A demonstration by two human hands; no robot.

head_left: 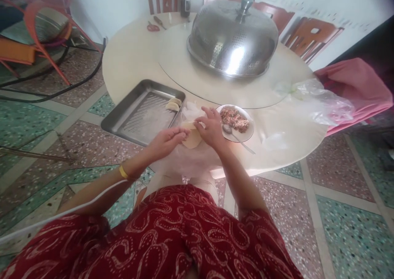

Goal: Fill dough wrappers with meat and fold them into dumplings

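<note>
Pale, thin dumpling wrappers [192, 140] lie at the table's near edge, on crumpled clear plastic. My left hand [168, 142] is closed in a pinch at the wrappers' left side. From the right, my right hand [211, 127] pinches the upper edge of a wrapper, its other fingers bent. Whether one or more wrappers are between my fingers is hard to make out. Just right of my right hand is a white plate [250, 133] of minced filling [234, 118], with a metal spoon [235, 136] resting in it. Folded dumplings [174, 103] sit in the metal tray's right corner.
The rectangular metal tray [123, 106] stands at left, partly over the table's edge. A large steel dome cover [212, 32] stands on the glass turntable [175, 61]. A plastic bag [323, 100] lies at right. Chairs [310, 36] stand behind the round table [129, 57].
</note>
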